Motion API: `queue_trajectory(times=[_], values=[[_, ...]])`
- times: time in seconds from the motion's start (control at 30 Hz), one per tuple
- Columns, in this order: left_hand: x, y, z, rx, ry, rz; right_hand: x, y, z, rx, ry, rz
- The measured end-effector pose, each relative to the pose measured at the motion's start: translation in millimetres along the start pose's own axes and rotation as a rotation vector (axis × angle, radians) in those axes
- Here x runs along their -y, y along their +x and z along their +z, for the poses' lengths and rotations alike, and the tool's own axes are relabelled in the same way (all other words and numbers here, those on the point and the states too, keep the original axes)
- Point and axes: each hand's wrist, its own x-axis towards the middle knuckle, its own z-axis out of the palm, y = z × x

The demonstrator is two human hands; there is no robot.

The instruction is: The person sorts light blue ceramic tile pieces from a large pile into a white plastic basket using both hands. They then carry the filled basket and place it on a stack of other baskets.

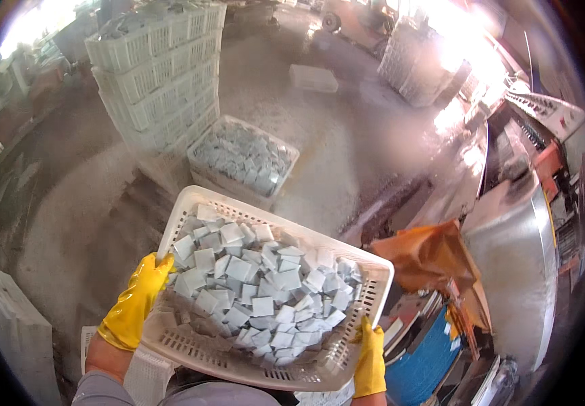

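Note:
Both my hands, in yellow rubber gloves, carry a white plastic basket (292,218) with slotted walls. Inside it lies a heap of small square grey-white stone tiles (263,306). My left hand (141,292) is closed on the left end of the basket, its thumb near the rim. At the lower right corner my right hand (370,355) grips the other end, with some of its fingers hidden by the wall. The basket is held in front of my body, slightly turned, its right end closer to me.
Ahead on the floor stands another tile-filled basket (201,157), beside a tall stack of white baskets (160,88). A flat white block (313,78) lies farther off. To the right are an orange sheet (428,260), a blue drum (421,362) and a metal machine panel (516,264).

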Motion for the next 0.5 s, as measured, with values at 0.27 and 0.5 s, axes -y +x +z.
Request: queue_trajectory(times=[0.27, 0.5], values=[[-8, 35, -3, 0.177, 0.007, 0.165, -61, 38, 22, -0.053, 0.096, 0.01], [-24, 54, -3, 0.256, 0.129, 0.066, -55, 13, 21, -0.124, -0.031, 0.039]])
